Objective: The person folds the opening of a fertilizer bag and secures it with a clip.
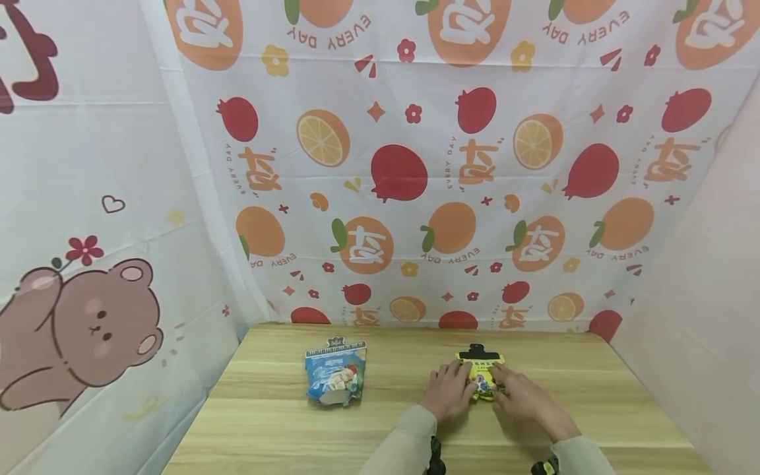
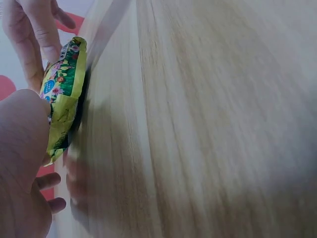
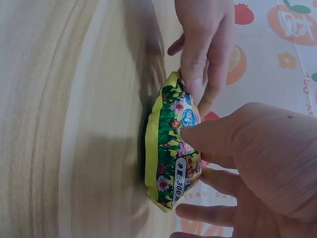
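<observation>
A small yellow bag (image 1: 483, 381) printed with flowers lies on the table between the two hands. Across its far end sits a black clip (image 1: 478, 353). My left hand (image 1: 449, 389) rests at the bag's left side, thumb on the printed front. From the right, my right hand (image 1: 520, 396) touches the opposite side. In the right wrist view the right hand (image 3: 267, 163) lays its thumb on the bag (image 3: 173, 144), its other fingers spread and fairly straight. The left wrist view has the left hand (image 2: 22, 158) against the bag's near end.
A blue bag (image 1: 334, 376) with a dark clip (image 1: 336, 343) along its top lies farther left on the wooden table (image 1: 285, 435). A fruit-printed curtain (image 1: 356, 185) hangs behind the table's back edge, and a bear-printed one (image 1: 107, 316) hangs at the left.
</observation>
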Motion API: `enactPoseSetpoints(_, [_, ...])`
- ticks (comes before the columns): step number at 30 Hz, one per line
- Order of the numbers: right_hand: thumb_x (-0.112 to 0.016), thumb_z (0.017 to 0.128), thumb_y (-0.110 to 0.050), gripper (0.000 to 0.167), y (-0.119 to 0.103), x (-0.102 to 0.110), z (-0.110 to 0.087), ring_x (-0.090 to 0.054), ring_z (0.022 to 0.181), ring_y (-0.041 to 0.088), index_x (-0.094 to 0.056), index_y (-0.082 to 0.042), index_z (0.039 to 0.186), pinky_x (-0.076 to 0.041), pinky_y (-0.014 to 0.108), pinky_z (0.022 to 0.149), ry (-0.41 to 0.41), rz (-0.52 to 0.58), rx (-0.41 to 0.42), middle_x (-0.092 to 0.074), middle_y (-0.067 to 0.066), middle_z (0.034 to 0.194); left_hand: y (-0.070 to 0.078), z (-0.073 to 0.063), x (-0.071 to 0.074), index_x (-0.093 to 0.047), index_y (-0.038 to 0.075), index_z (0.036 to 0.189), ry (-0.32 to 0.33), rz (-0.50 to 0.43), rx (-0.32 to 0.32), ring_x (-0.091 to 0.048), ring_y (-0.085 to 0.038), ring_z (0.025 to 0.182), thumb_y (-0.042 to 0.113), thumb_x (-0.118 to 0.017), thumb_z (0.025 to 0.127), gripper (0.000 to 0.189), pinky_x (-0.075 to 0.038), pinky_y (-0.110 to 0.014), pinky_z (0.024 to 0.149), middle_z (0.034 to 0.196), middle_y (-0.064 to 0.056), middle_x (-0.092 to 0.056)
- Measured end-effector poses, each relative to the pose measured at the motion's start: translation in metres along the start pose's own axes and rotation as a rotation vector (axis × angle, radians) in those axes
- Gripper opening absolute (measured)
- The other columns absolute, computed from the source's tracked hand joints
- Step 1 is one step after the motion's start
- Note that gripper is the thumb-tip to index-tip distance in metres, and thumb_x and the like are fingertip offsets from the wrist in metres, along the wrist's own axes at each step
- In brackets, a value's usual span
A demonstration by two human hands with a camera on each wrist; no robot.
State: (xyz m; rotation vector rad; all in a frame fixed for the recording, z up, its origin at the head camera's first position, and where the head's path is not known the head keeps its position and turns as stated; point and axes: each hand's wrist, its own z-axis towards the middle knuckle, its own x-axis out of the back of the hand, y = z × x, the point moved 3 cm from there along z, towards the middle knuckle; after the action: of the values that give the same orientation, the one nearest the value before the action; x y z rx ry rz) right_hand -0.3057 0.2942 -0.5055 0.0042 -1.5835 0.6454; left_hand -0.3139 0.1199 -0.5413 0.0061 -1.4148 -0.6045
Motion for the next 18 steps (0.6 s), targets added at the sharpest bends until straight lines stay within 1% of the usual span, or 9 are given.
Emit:
enactPoseSetpoints(2, [-0.067, 0.095, -0.011, 0.054, 0.001, 0.001, 0.001, -0.043, 0.141, 0.051, -0.049, 0.006, 0.144, -0.036, 0.064, 0.114, 0.013, 0.016, 0.005, -0.041, 0.031, 0.155, 0.000, -0.001, 0.002, -0.043, 0.020, 0.151, -0.002, 0.001, -0.018, -0.051, -0.031, 0.136, 0.043, -0.037, 0.108, 0.049, -0.045, -0.053, 0.108, 0.153, -0.011, -0.050])
enactPoseSetpoints(4, [-0.066, 0.096, -0.013, 0.054, 0.001, 0.003, 0.002, -0.047, 0.138, 0.050, -0.049, 0.007, 0.144, -0.039, 0.063, 0.113, 0.036, 0.015, 0.006, -0.046, 0.032, 0.151, 0.000, -0.002, 0.003, -0.043, 0.021, 0.151, -0.005, -0.001, -0.030, -0.051, -0.031, 0.137, 0.043, -0.037, 0.108, 0.048, -0.044, -0.053, 0.109, 0.153, -0.011, -0.050])
enactPoseSetpoints(5, [-0.066, 0.097, -0.014, 0.055, 0.001, 0.004, 0.003, -0.053, 0.134, 0.048, -0.048, 0.007, 0.145, -0.042, 0.062, 0.111, 0.051, 0.013, -0.005, -0.049, 0.031, 0.149, -0.001, -0.002, 0.004, -0.042, 0.021, 0.151, -0.005, 0.001, -0.036, -0.050, -0.031, 0.136, 0.043, -0.038, 0.108, 0.048, -0.044, -0.053, 0.109, 0.152, -0.011, -0.050])
enactPoseSetpoints(6, [-0.065, 0.098, -0.014, 0.056, 0.002, 0.005, 0.005, -0.060, 0.126, 0.045, -0.047, 0.006, 0.146, -0.047, 0.060, 0.107, 0.064, 0.014, -0.016, -0.052, 0.031, 0.146, -0.001, -0.003, 0.006, -0.042, 0.020, 0.151, -0.003, 0.001, -0.041, -0.050, -0.031, 0.137, 0.043, -0.038, 0.108, 0.048, -0.044, -0.053, 0.109, 0.151, -0.012, -0.050])
enactPoseSetpoints(10, [-0.063, 0.100, -0.019, 0.057, 0.002, 0.012, 0.009, -0.068, 0.110, 0.034, -0.044, 0.006, 0.148, -0.053, 0.057, 0.099, 0.137, 0.018, -0.050, -0.059, 0.029, 0.141, -0.008, -0.002, 0.010, -0.046, 0.017, 0.147, 0.047, 0.028, -0.046, -0.052, -0.033, 0.133, 0.037, -0.042, 0.107, 0.045, -0.044, -0.053, 0.106, 0.147, -0.013, -0.054])
enactPoseSetpoints(11, [-0.061, 0.101, -0.020, 0.054, 0.001, 0.015, 0.011, -0.068, 0.110, 0.033, -0.046, 0.006, 0.147, -0.053, 0.057, 0.099, 0.157, 0.016, -0.048, -0.060, 0.028, 0.139, -0.011, -0.001, 0.011, -0.047, 0.016, 0.146, 0.072, 0.042, -0.046, -0.053, -0.033, 0.132, 0.036, -0.043, 0.107, 0.044, -0.045, -0.054, 0.105, 0.145, -0.013, -0.056])
enactPoseSetpoints(13, [-0.059, 0.102, -0.022, 0.048, -0.001, 0.019, 0.014, -0.066, 0.117, 0.039, -0.053, 0.006, 0.141, -0.050, 0.059, 0.102, 0.200, 0.006, -0.033, -0.062, 0.027, 0.137, -0.018, 0.000, 0.014, -0.051, 0.015, 0.143, 0.122, 0.071, -0.036, -0.055, -0.033, 0.129, 0.033, -0.047, 0.105, 0.042, -0.046, -0.054, 0.103, 0.141, -0.014, -0.059])
enactPoseSetpoints(15, [-0.058, 0.103, -0.024, 0.042, -0.004, 0.023, 0.017, -0.065, 0.118, 0.040, -0.060, 0.005, 0.134, -0.050, 0.060, 0.102, 0.237, -0.007, -0.018, -0.064, 0.026, 0.134, -0.025, 0.000, 0.017, -0.052, 0.015, 0.142, 0.162, 0.091, -0.021, -0.056, -0.034, 0.129, 0.032, -0.049, 0.105, 0.041, -0.047, -0.055, 0.103, 0.140, -0.015, -0.061])
enactPoseSetpoints(18, [-0.055, 0.105, -0.028, 0.042, -0.009, 0.025, 0.021, -0.059, 0.125, 0.045, -0.062, 0.004, 0.132, -0.048, 0.062, 0.103, 0.275, -0.019, -0.023, -0.064, 0.025, 0.134, -0.034, -0.001, 0.023, -0.054, 0.015, 0.140, 0.210, 0.098, 0.015, -0.057, -0.036, 0.128, 0.032, -0.051, 0.103, 0.041, -0.047, -0.056, 0.102, 0.138, -0.016, -0.062])
